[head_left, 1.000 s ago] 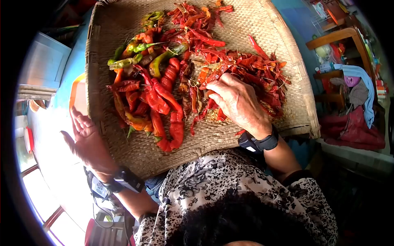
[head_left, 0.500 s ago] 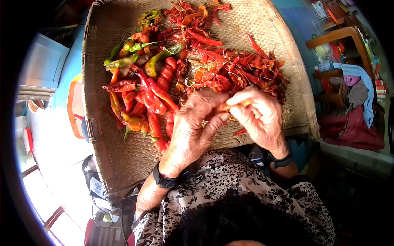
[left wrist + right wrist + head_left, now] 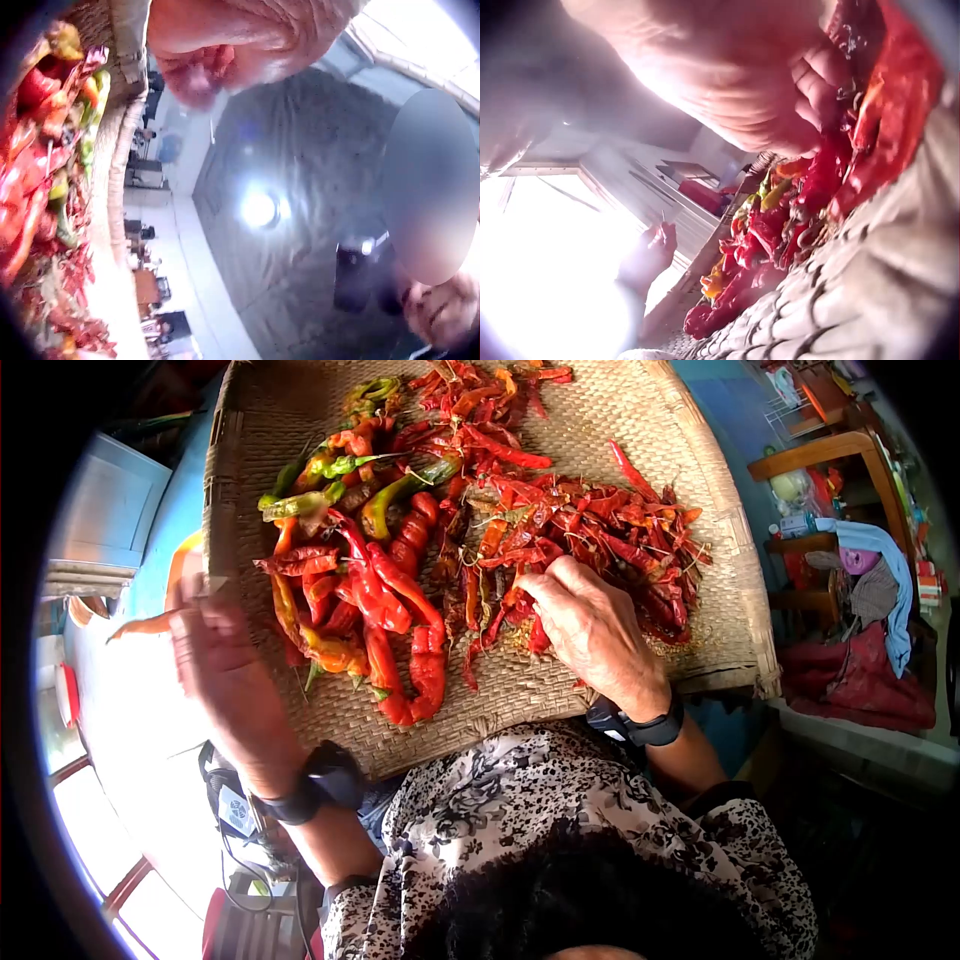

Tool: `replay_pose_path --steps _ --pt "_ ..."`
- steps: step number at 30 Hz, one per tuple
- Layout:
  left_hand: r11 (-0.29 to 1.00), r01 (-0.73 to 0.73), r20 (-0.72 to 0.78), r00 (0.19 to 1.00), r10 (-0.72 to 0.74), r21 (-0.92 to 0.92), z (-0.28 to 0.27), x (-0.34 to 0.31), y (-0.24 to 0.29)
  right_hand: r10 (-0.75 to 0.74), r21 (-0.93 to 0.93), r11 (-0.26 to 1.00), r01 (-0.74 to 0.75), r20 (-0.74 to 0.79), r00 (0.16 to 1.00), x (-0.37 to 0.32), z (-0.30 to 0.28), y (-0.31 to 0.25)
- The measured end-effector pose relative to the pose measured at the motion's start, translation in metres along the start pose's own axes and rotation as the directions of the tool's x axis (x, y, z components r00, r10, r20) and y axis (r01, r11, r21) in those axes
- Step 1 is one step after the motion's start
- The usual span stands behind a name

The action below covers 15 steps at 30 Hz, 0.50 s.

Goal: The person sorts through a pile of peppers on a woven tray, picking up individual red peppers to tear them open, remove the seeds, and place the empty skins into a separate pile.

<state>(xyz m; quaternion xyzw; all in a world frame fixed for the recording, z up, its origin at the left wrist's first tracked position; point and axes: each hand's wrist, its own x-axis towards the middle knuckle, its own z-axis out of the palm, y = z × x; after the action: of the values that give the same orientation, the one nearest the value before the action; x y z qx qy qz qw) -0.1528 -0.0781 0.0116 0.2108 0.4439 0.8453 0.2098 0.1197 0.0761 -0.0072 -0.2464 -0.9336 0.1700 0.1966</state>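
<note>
My left hand, blurred, is over the left edge of the woven tray. A slim orange-brown chili pepper sticks out from its fingers, past the rim. In the left wrist view the fingers are curled. My right hand is low over the dried red chili peppers, its thumb and fingertips pinching a chili at the near side of the pile. The right wrist view shows curled fingers against the red chilies. Fresher, plump red and green chili peppers lie in the tray's left half.
The tray rests at the person's lap, against a patterned garment. A pale cabinet stands at left. To the right are a wooden chair and draped cloths. Cables hang below the left wrist near a small device.
Half a second ago both hands met over the tray's near part around a chili. My left hand has since swung left past the rim, and the right has returned to the dried pile.
</note>
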Motion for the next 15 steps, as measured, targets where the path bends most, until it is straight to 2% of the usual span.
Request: replay_pose_path --steps 1,2,4,5,7,8,9,10,12,13,14,15 --pt "0.995 -0.008 -0.188 0.982 -0.012 -0.104 -0.030 0.017 0.002 0.048 -0.029 0.998 -0.047 0.045 0.998 0.002 -0.002 -0.005" --pt "0.923 -0.040 -0.278 0.958 -0.074 -0.384 -0.037 0.019 0.009 0.047 -0.031 0.999 -0.045 0.045 0.998 0.003 -0.001 -0.004" --pt "0.819 -0.005 -0.314 0.925 -0.214 -0.574 -0.045 0.022 0.014 0.071 -0.047 0.996 -0.070 0.024 0.997 0.005 0.001 -0.002" --pt "0.817 -0.007 -0.317 0.924 -0.216 -0.576 -0.046 0.019 0.011 0.069 -0.050 0.996 -0.068 0.027 0.997 0.006 0.000 -0.001" --pt "0.923 0.081 -0.143 0.979 -0.144 -0.377 -0.029 0.008 0.004 0.090 -0.070 0.994 -0.082 0.120 0.989 0.007 -0.002 0.001" --pt "0.922 0.078 -0.149 0.978 -0.144 -0.378 -0.022 0.003 -0.001 0.086 -0.071 0.994 -0.077 0.125 0.988 0.006 -0.003 0.002" --pt "0.950 0.144 -0.063 0.984 -0.167 -0.277 -0.015 -0.002 -0.005 0.050 -0.049 0.998 -0.044 0.136 0.989 0.005 -0.005 0.003" --pt "0.965 0.200 0.023 0.980 -0.200 -0.168 -0.006 -0.008 -0.010 0.017 -0.026 1.000 -0.013 0.144 0.989 0.003 -0.005 0.004" --pt "0.978 0.205 0.073 0.977 -0.203 -0.025 0.029 -0.025 -0.018 -0.007 -0.042 0.999 0.012 0.122 0.992 0.000 -0.006 0.003" --pt "0.962 0.265 0.050 0.962 -0.268 0.068 0.048 -0.036 -0.018 0.008 -0.071 0.997 0.002 0.135 0.991 -0.001 -0.007 0.001" --pt "0.949 0.290 0.122 0.944 -0.305 0.125 0.053 -0.044 -0.025 0.024 -0.099 0.995 -0.010 0.146 0.989 -0.002 -0.009 0.000" --pt "0.917 0.304 0.182 0.917 -0.355 0.258 0.060 -0.051 -0.026 0.034 -0.114 0.993 -0.017 0.144 0.989 -0.001 -0.009 0.000"
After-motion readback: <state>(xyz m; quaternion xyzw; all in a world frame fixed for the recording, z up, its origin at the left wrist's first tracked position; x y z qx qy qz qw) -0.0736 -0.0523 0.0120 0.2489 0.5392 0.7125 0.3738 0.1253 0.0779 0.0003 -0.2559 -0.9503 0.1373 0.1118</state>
